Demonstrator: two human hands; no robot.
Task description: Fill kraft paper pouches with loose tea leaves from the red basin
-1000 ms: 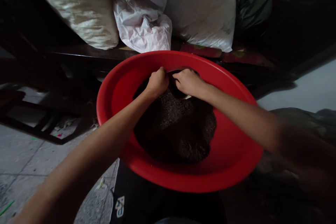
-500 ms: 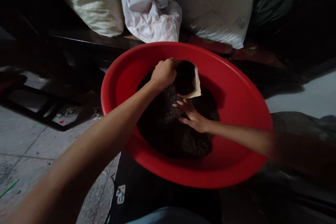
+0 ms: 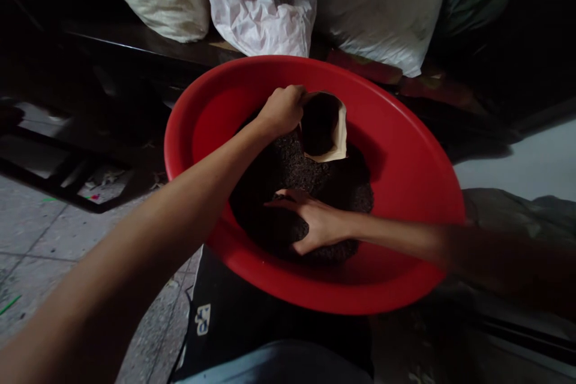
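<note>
Head view: left hand (image 3: 284, 110) still pinches pouch (image 3: 341, 137); right hand (image 3: 321, 222), spread, now dips into dark grains (image 3: 299, 163)

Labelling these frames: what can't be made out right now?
All head view:
Right hand: some fingertips, lost against dark granules.
Left hand: fingertips, hidden behind its knuckles.
Cream-lined bag: inside, lost in shadow.
Crumpled white sack: top, cut off by upper edge.

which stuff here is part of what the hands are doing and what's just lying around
In use:
- open pouch, held by the left hand
- dark loose material, right hand spread in it
- red basin around it

Seemingly just lying about:
- crumpled white sack
- green strip on the floor
</note>
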